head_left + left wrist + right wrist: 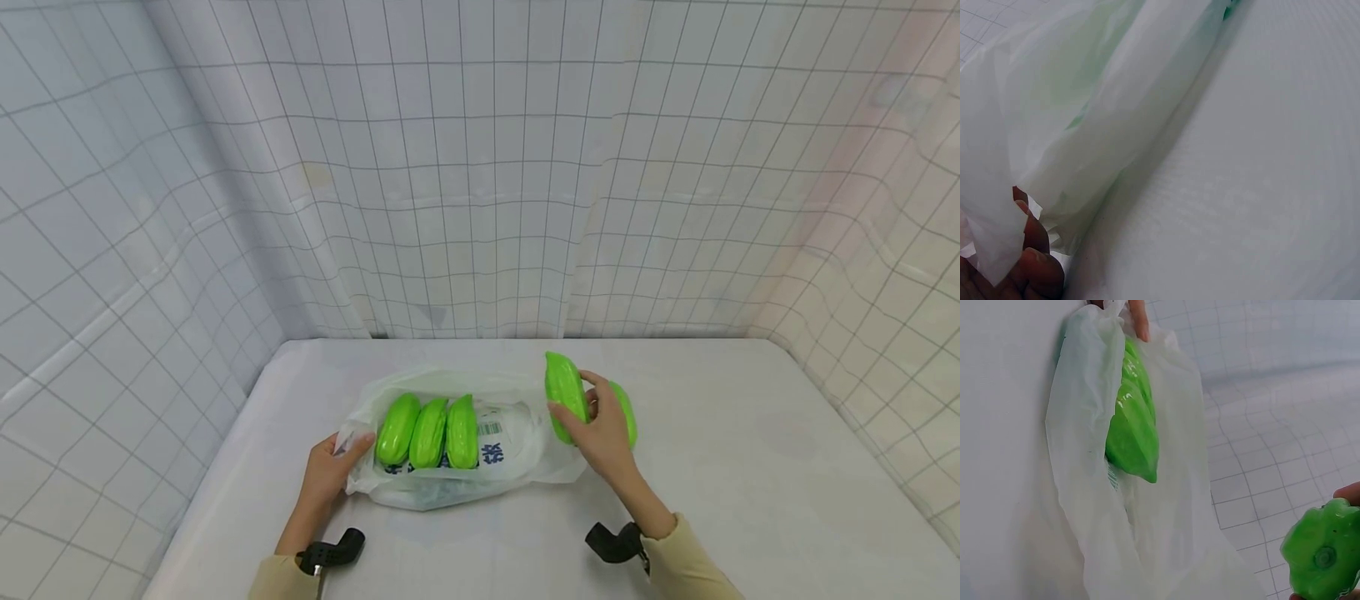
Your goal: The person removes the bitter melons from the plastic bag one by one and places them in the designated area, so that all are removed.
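In the head view, my left hand [330,471] pinches the left edge of a thin white plastic bag [427,498], which lies with its mouth spread open. Three glossy green ridged gourd-shaped pieces [428,433] lie side by side in the bag's left part. Over the bag's right end, my right hand [603,429] grips another green ridged gourd-shaped piece [566,387] between thumb and fingers, pointed tip upward. Its lobed end [1322,553] with a round mark shows in the right wrist view. Curled fingers [1041,272] hold the bag's film in the left wrist view.
A further green piece [627,412] lies just right of the bag, partly hidden behind my right hand. The white table [750,467] backs onto a grid-patterned curtain [480,208], with more of it at both sides. Blue characters and a barcode [490,428] are printed on the bag.
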### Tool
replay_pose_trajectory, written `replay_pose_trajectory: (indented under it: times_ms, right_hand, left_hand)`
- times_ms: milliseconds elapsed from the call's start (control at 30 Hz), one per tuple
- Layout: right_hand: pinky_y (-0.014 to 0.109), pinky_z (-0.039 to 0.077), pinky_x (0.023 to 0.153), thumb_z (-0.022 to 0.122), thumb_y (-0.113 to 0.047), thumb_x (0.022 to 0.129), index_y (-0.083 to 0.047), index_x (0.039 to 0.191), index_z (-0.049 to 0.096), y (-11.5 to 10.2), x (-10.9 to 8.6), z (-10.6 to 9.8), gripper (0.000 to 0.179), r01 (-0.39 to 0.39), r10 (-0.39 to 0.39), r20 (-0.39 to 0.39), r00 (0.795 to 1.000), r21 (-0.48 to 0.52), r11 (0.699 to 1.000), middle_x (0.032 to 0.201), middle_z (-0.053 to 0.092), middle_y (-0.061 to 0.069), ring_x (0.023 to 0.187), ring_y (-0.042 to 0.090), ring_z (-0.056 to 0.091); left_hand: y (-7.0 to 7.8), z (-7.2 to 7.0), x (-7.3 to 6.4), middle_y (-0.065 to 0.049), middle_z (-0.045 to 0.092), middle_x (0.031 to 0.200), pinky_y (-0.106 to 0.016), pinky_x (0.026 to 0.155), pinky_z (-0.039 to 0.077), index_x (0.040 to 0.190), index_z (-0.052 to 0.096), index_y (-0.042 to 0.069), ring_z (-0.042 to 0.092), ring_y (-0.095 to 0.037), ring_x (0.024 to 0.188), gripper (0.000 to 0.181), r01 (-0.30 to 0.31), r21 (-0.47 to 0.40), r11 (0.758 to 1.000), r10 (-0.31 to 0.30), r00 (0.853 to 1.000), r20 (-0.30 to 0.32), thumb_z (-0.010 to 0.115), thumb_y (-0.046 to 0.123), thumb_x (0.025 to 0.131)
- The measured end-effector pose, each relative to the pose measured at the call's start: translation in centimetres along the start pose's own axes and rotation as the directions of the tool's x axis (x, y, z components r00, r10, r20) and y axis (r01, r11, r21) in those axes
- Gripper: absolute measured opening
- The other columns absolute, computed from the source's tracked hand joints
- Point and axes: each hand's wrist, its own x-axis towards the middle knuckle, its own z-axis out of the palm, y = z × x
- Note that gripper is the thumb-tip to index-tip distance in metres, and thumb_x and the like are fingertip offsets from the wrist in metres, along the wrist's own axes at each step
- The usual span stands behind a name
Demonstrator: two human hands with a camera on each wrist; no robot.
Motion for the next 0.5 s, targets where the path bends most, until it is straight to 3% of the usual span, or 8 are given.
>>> replay_pose_trajectory:
  times_ms: [500]
  right_hand:
    - [0.033,0.044,0.062,0.075,-0.029,0.082,-0.008,0.134,0.048,0.4,0.5,-1.8,0.063,-0.021,0.017,-0.063,0.998,-0.052,0.998,0.094,0.048,0.012,0.078,0.023,0.045]
  left_hand:
    - [-0.1,0.0,0.1,-0.009,0.063,0.084,-0.027,0.057,0.046,0.115,0.058,-0.007,0.056,-0.015,0.066,0.058,0.002,0.007,1.000,-0.002,1.000,-0.001,0.070,0.042,0.086]
